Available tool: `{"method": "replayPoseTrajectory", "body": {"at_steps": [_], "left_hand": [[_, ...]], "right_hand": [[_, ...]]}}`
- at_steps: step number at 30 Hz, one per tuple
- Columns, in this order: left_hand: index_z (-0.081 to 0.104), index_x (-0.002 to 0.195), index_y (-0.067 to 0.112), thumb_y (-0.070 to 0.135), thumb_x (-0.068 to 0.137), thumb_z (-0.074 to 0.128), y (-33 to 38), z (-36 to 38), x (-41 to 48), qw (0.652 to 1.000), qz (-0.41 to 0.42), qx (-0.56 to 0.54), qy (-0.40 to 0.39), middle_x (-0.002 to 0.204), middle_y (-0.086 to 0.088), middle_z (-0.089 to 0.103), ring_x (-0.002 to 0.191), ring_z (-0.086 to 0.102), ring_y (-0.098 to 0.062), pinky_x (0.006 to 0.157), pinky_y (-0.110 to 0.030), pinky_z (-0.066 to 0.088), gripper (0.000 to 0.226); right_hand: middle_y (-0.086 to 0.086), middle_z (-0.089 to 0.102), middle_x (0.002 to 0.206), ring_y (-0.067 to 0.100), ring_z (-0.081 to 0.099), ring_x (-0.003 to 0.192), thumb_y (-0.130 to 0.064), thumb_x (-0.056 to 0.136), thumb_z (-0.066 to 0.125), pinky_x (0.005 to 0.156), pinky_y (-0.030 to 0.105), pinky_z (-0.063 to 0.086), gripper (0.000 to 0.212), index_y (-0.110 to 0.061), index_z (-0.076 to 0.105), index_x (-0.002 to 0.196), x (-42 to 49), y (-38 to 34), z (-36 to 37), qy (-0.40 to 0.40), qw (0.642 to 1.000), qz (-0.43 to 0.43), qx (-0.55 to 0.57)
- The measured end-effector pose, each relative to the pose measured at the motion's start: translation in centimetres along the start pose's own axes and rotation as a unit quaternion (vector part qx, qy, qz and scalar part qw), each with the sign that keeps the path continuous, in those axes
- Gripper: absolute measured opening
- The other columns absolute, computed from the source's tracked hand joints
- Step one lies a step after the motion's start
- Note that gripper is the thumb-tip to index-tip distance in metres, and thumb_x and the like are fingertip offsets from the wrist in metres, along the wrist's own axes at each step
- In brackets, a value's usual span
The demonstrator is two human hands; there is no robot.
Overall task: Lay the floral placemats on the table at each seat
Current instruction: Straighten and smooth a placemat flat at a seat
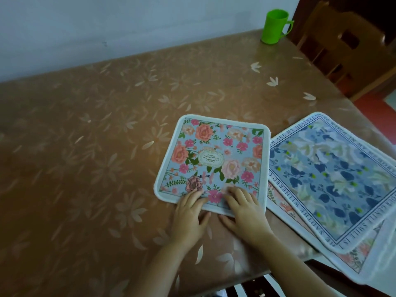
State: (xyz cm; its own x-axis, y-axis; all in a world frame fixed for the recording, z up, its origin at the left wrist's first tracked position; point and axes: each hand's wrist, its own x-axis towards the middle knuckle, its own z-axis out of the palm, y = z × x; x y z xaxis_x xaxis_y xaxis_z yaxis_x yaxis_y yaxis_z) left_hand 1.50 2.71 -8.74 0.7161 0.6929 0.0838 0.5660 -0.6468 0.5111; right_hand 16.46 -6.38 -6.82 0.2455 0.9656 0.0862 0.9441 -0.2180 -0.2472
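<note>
Beside the blue placemat [334,181], your left hand [190,213] and right hand [244,209] press open-fingered on the pink placemat [212,163]; uneven pushing could skew it.

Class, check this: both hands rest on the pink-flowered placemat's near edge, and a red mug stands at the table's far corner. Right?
No: the head view shows the mug is green, not red. The left hand and right hand do rest on the near edge of the pink-flowered placemat.
</note>
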Motion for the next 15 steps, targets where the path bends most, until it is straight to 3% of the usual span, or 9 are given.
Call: {"method": "replayPoseTrajectory", "body": {"at_steps": [4, 10, 15], "left_hand": [[0.062, 0.108, 0.018, 0.021, 0.075, 0.071, -0.1, 0.1, 0.1, 0.999, -0.022, -0.024, 0.01, 0.127, 0.003, 0.054, 0.121, 0.044, -0.02, 0.103, -0.036, 0.027, 0.034], [0.069, 0.092, 0.02, 0.011, 0.065, 0.078, 0.2, -0.4, 0.8, 0.997, -0.041, -0.038, 0.044, 0.112, 0.006, 0.064, 0.104, 0.056, -0.022, 0.086, -0.036, 0.037, 0.03], [0.072, 0.077, 0.01, 0.0, 0.063, 0.079, 0.0, -1.0, 1.3, 0.993, -0.035, -0.081, 0.076, 0.093, -0.003, 0.07, 0.088, 0.063, -0.024, 0.078, -0.042, 0.05, 0.019]], "right_hand": [[0.009, 0.068, 0.098, 0.028, 0.065, 0.092, -0.042, 0.064, 0.076, 0.075, 0.037, 0.054, 0.044, -0.011, 0.066, 0.093, 0.1, 0.6, 0.2, 0.025, 1.0, -0.006, 0.014], [0.008, 0.069, 0.085, 0.029, 0.066, 0.082, -0.03, 0.065, 0.079, 0.069, 0.036, 0.057, 0.032, -0.006, 0.068, 0.083, 0.4, 0.6, -0.1, 0.055, 0.994, 0.012, 0.091], [0.006, 0.068, 0.077, 0.027, 0.064, 0.069, -0.025, 0.066, 0.08, 0.061, 0.031, 0.056, 0.024, -0.007, 0.066, 0.076, 0.5, 0.1, -0.4, 0.074, 0.991, 0.024, 0.108]]}}
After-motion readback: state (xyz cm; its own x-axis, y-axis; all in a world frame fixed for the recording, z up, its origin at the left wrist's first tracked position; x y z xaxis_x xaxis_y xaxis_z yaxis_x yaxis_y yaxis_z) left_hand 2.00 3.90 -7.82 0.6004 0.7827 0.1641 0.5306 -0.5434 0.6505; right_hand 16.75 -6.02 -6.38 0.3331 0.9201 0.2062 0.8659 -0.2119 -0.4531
